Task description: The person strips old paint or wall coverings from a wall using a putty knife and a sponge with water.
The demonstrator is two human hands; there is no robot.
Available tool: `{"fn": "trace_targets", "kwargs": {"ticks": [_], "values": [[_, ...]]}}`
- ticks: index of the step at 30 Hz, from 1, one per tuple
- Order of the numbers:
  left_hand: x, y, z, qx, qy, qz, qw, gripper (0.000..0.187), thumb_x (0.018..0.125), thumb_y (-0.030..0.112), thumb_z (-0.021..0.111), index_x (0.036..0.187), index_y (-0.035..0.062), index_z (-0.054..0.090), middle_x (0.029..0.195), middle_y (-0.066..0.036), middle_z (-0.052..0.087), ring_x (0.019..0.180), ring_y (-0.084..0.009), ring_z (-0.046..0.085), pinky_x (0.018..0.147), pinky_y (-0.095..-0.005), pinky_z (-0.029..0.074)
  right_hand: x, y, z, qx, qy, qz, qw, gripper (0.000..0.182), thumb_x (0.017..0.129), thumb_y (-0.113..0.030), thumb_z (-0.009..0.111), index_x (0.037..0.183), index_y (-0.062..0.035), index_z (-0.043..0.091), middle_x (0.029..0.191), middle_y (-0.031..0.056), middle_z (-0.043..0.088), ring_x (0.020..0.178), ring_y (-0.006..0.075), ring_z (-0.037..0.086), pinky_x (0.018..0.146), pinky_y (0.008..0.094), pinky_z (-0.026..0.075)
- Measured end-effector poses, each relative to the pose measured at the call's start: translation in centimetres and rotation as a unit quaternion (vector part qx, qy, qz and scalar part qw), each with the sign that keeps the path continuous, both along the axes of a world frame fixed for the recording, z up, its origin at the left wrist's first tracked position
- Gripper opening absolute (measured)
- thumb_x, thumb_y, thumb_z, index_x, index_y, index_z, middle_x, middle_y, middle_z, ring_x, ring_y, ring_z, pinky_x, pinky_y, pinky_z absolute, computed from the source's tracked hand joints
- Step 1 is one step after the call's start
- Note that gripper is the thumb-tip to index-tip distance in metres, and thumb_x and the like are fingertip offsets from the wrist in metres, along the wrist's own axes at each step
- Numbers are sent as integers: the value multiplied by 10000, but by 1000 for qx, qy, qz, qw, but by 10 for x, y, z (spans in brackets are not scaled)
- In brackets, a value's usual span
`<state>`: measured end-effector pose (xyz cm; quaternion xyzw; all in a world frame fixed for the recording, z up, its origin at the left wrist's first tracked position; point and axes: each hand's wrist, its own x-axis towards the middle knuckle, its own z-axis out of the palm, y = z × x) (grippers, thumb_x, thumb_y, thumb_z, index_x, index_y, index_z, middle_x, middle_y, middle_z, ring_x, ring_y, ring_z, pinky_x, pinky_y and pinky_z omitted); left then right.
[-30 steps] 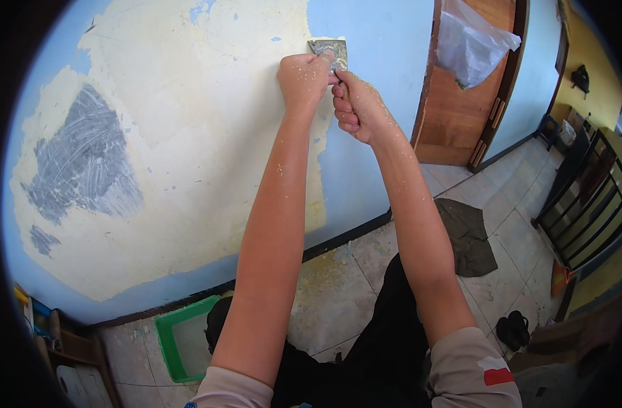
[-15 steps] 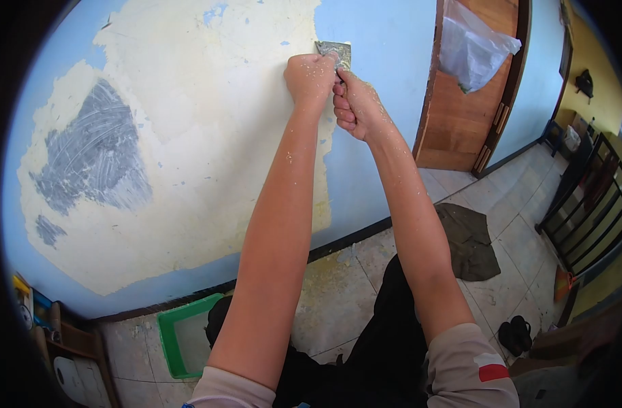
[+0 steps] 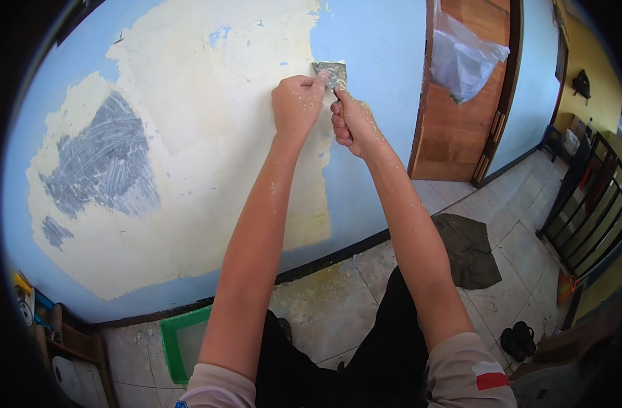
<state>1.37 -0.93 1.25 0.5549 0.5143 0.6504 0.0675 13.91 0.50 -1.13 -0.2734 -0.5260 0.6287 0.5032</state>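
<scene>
My right hand [image 3: 355, 124] is wrapped round the handle of a paint scraper [image 3: 337, 73], its flat metal blade pointing up against the wall [image 3: 236, 156]. My left hand [image 3: 297, 100] is closed beside it, the fingers pinching the left side of the blade; its curled fingertips are partly hidden. Pale flakes cling to the blade, both hands and the forearms. The blade lies where a large stripped cream area meets the blue paint on the right. A grey, scratched patch [image 3: 110, 160] shows at the left of the stripped area.
A green tray [image 3: 171, 350] stands on the tiled floor by the wall. Paint flakes lie along the skirting. A dark cloth [image 3: 467, 251], black sandals [image 3: 518, 341], a wooden door [image 3: 460, 136] with a hanging plastic bag [image 3: 464, 58], and a black railing [image 3: 590, 197] are to the right.
The view has tilted slightly, so the wall sits lower in the frame. My left hand has shifted a little left relative to the blade, uncovering more of it. My right hand keeps its grip.
</scene>
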Motion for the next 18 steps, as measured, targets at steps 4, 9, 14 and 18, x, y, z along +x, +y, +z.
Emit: {"fn": "trace_targets", "kwargs": {"ticks": [4, 9, 14, 18], "values": [[-18, -28, -6, 145, 297, 112, 937, 251, 870, 78, 655, 1100, -11, 701, 1095, -140, 733, 963, -279, 719, 849, -375, 570, 12, 1, -2, 3, -25, -12, 1000, 458, 1056, -481, 487, 734, -159, 438, 539, -61, 333, 396, 72, 255, 366, 256, 193], [-39, -15, -4, 249, 605, 83, 751, 423, 845, -6, 628, 1265, 43, 643, 1359, -122, 636, 1252, -273, 616, 1045, -380, 519, 8, -3, -7, 38, -80, -5, 996, 478, 1049, -509, 492, 731, -156, 437, 542, -57, 346, 398, 70, 268, 372, 255, 196], [-45, 10, -1, 265, 601, 40, 753, 321, 883, 33, 631, 1200, 49, 672, 1278, -87, 683, 1235, -257, 632, 1033, -376, 533, 6, -1, -6, 16, -69, 0, 997, 476, 1047, -507, 479, 731, -154, 434, 541, -55, 349, 398, 72, 270, 371, 258, 187], [-42, 21, 1, 267, 575, 39, 772, 243, 903, 72, 634, 1138, 44, 689, 1209, -70, 715, 1186, -244, 663, 966, -368, 568, 8, -5, 0, 13, -64, -1, 998, 452, 1049, -473, 469, 730, -155, 431, 542, -56, 349, 397, 71, 267, 369, 259, 185]]}}
